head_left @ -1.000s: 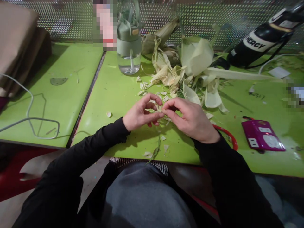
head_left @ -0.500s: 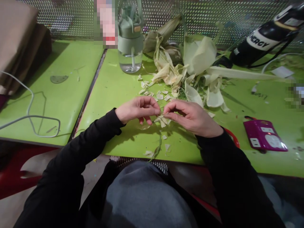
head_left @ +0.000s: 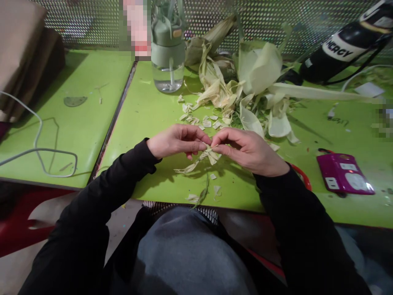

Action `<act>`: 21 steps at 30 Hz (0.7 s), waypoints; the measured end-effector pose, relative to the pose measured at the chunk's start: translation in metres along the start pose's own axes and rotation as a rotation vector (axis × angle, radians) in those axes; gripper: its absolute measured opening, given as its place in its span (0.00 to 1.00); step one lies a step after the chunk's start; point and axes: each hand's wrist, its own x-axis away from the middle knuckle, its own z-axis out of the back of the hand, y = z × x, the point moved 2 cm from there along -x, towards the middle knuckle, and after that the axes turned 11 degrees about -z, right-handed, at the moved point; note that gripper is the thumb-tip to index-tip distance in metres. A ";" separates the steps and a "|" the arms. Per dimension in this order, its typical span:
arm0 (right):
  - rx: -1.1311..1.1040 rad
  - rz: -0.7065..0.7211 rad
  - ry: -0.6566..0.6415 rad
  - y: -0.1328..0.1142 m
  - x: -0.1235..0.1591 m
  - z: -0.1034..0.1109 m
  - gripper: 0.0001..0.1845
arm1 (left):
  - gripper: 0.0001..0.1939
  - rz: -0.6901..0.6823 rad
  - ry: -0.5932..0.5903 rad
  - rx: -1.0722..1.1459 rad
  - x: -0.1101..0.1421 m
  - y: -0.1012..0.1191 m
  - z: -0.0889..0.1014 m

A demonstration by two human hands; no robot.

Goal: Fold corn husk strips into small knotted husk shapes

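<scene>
Between my two hands is a small bundle of pale corn husk strips (head_left: 211,156), twisted or folded, with a longer strip trailing to the lower left. My left hand (head_left: 181,141) pinches it from the left with thumb and fingertips. From the right, my right hand (head_left: 247,150) pinches the same piece, the fingertips of both hands almost touching. Small cut husk scraps (head_left: 207,122) lie on the table just beyond my hands. Behind them is a heap of corn husks (head_left: 225,96). A thin green strand (head_left: 203,192) rests near the table's front edge.
A water bottle (head_left: 168,53) stands at the back, a black bottle (head_left: 340,47) leaning at the right. A purple power strip (head_left: 345,173) and part of a red-orange ring (head_left: 302,177) lie right of my arm. Left are a grey cable (head_left: 39,131) and brown paper bags (head_left: 23,53).
The trailing husk strip now hangs visibly to the lower left below my left hand. My fingers have shifted slightly on the bundle, and the camera view has moved a little.
</scene>
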 end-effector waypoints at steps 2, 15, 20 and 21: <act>-0.028 0.005 -0.005 0.000 0.000 0.000 0.08 | 0.09 0.006 -0.023 0.014 0.001 0.001 0.001; 0.039 0.129 -0.020 -0.004 0.001 -0.007 0.07 | 0.10 0.155 -0.095 0.060 0.007 0.006 0.001; 0.066 0.224 -0.020 -0.002 -0.001 -0.011 0.06 | 0.06 0.264 -0.083 0.142 0.008 0.001 -0.002; 0.065 0.224 -0.021 -0.001 -0.002 -0.011 0.06 | 0.06 0.258 -0.065 0.152 0.008 -0.001 -0.003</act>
